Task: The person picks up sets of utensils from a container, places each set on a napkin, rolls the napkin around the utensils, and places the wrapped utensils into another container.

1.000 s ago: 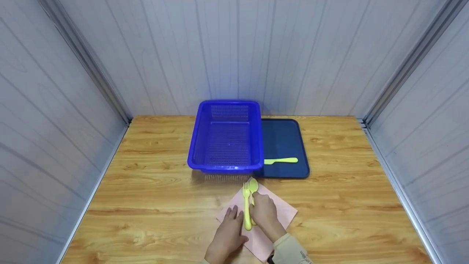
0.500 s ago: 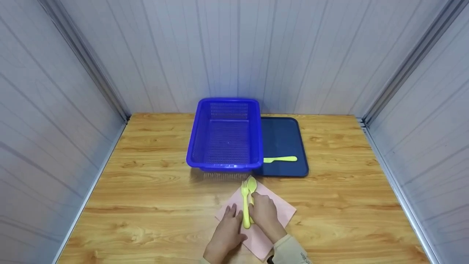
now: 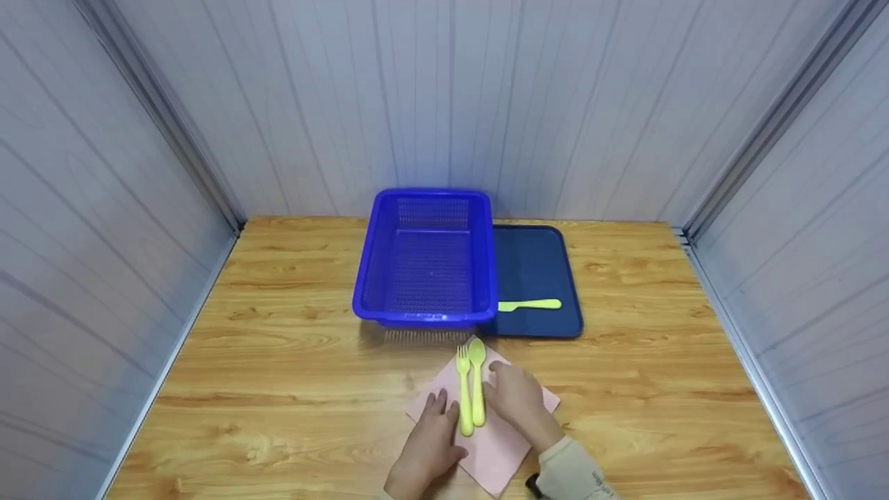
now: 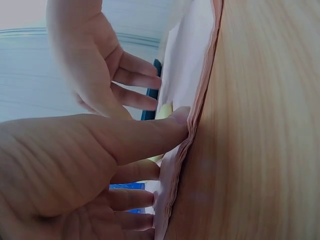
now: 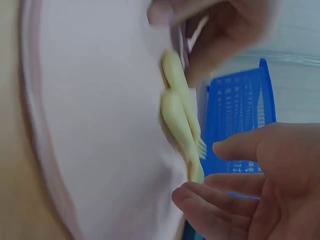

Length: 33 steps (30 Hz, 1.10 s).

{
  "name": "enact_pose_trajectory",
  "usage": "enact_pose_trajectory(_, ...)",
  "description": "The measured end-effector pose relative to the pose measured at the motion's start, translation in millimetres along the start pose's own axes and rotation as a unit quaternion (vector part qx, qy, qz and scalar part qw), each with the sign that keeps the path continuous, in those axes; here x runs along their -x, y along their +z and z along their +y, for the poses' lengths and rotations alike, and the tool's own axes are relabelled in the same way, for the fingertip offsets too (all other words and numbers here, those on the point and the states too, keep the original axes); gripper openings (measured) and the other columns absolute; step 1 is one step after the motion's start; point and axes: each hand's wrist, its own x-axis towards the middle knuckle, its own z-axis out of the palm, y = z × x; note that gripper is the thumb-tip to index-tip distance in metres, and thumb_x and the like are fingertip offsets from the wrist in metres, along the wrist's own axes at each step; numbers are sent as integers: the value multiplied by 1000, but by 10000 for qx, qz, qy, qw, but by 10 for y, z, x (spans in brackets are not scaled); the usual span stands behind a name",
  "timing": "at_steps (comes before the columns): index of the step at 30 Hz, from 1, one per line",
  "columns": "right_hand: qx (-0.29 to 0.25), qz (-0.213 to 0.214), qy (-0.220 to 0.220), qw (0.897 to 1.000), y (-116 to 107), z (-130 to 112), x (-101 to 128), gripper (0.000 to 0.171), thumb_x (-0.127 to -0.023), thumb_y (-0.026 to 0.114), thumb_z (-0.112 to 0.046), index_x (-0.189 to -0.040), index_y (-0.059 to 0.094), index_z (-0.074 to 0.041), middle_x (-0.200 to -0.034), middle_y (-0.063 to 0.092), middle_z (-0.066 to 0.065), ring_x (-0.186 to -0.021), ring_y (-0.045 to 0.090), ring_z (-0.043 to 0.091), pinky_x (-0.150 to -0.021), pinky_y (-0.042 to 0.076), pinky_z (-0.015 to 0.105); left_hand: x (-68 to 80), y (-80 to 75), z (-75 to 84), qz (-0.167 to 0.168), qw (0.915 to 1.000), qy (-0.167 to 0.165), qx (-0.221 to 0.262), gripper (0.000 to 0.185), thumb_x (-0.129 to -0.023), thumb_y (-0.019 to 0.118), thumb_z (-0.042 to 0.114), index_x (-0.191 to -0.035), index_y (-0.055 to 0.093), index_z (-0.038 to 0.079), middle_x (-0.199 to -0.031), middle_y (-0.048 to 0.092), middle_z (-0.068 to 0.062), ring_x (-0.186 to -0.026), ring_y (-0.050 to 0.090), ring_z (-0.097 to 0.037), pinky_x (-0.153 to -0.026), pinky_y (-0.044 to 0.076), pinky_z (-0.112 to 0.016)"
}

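Note:
A yellow fork (image 3: 464, 392) and a yellow spoon (image 3: 478, 382) lie side by side on a folded pink napkin (image 3: 496, 455), set cornerwise on the table. My left hand (image 3: 430, 437) rests on the napkin's left part, its fingers beside the fork handle; in the left wrist view the thumb presses the layered napkin edge. Just right of the spoon is my right hand (image 3: 517, 399), apart from it and holding nothing. The right wrist view shows its thumb and fingers (image 5: 235, 187) spread near the spoon.
Behind the napkin stands a blue plastic basket (image 3: 364, 278), overlapping a dark blue tray (image 3: 535, 264). A yellow knife (image 3: 535, 304) lies on the tray's front part, its tip at the basket's side. Pale panel walls (image 3: 444, 104) close off the wooden table (image 3: 278, 389) at the back and sides.
My right hand has let go of the spoon and moved a little to the right. The spoon now lies fully visible beside the fork. My left hand has stayed in place.

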Motion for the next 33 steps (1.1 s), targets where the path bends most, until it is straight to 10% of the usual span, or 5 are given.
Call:
enact_pose_trajectory(8,884,-95,-356,9954,-386,302,-429,12,-85,69,-19,-78,64,-9,-68,61,9,-65,64,35,-50,50,49,62,0,-15,71,9997,185,117,77,-70,86,18,-133,52,-8,-146,35,-32,-135,29,-51,-104,35,-54)
enact_pose_trajectory(13,1325,-472,-763,9871,-529,492,-770,11,-87,69,-17,-90,67,-7,-81,66,11,-77,66,34,-60,53,51,27,-9,-21,28,10000,12,36,77,-70,86,19,-134,53,-6,-147,35,-30,-136,29,-48,-106,33,-53)
enact_pose_trajectory(25,1665,-864,-1694,9675,-336,1040,-1295,34,-90,65,-8,-123,62,-2,-125,60,21,-111,58,40,-89,49,54,12,17,1,35,9999,-57,81,78,-69,87,18,-134,53,-6,-148,35,-29,-137,28,-46,-109,30,-52)
enact_pose_trajectory(33,1702,-496,-2009,9634,-241,1094,-1378,25,-92,57,2,-111,71,-7,-108,70,11,-95,65,33,-81,54,49,20,8,-20,66,10000,-20,39,79,-69,87,19,-134,52,-6,-147,35,-29,-137,29,-47,-107,32,-52)
